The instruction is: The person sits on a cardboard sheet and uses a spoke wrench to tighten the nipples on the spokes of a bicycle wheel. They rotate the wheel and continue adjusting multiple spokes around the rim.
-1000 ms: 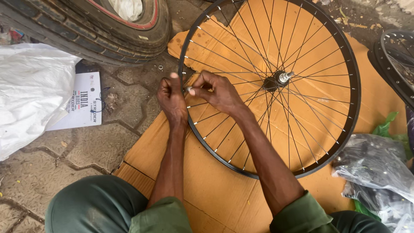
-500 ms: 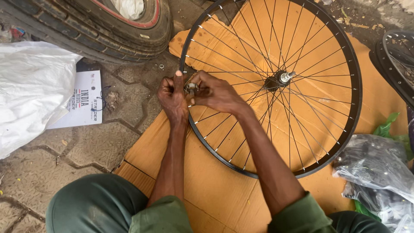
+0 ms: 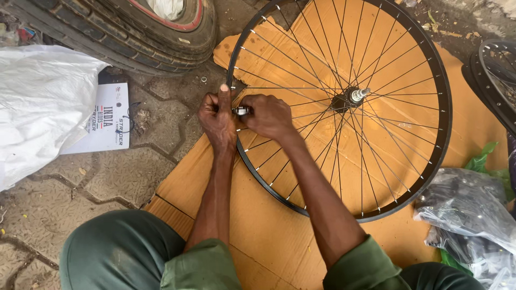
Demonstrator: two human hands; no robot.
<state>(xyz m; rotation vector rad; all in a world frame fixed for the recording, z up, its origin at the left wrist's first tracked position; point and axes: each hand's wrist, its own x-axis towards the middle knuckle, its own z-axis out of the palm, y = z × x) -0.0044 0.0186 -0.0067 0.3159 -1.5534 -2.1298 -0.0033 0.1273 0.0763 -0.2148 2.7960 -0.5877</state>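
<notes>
A black bicycle wheel rim (image 3: 430, 64) with thin silver spokes and a hub (image 3: 348, 98) lies flat on a sheet of brown cardboard (image 3: 269, 236). My left hand (image 3: 216, 117) grips the rim at its left side, thumb pointing up along it. My right hand (image 3: 267, 115) sits just inside the rim and pinches a small silver tool (image 3: 241, 110) at a spoke end, right against my left hand. Both forearms reach out from green sleeves at the bottom.
A large tyre (image 3: 134, 37) lies at the top left. A white sack (image 3: 37, 107) and a printed white card (image 3: 105, 121) lie on the paved ground to the left. Grey plastic bags (image 3: 467, 215) sit at the right, another wheel (image 3: 497, 75) at the right edge.
My hands stay at the same spot on the rim. My left thumb has straightened upward, and the silver tool now shows between my hands.
</notes>
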